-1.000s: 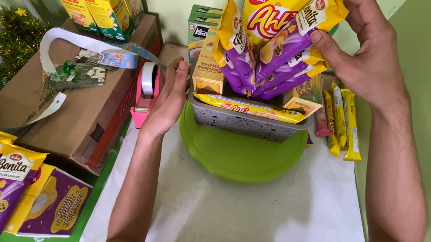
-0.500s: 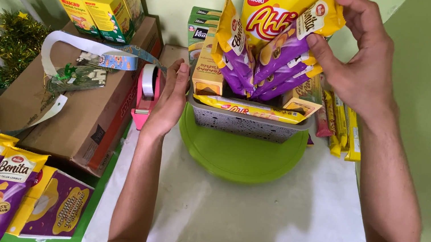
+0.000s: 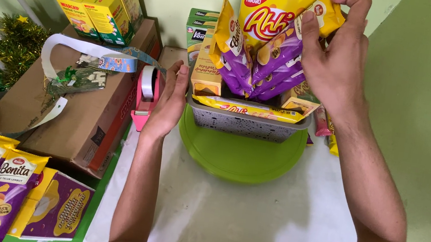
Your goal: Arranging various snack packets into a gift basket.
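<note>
While I look down at the bench, the findings stand thus:

Right hand: my grip pinches the yellow top end of a purple-and-yellow packet, fingers curled over its upper edge.
Packet position: it stands in the basket, leaning against the tall yellow bag behind it, among other purple packets.
Long axis: it runs steeply up and to the right, lower end down among the snacks, upper end in my grip.
Direction from grip: the packet body lies below and to the left of my right hand, touching it at the top.
Left hand: flat and spread, fingers straight, palm laid against the basket's left wall; it holds nothing.
Nearer hand: the right is on the packet; the left is well below it at basket level.
Basket: it sits on a green plate, on white sheeting.
Adjacent: a pink tape dispenser just left of my left hand.
</note>
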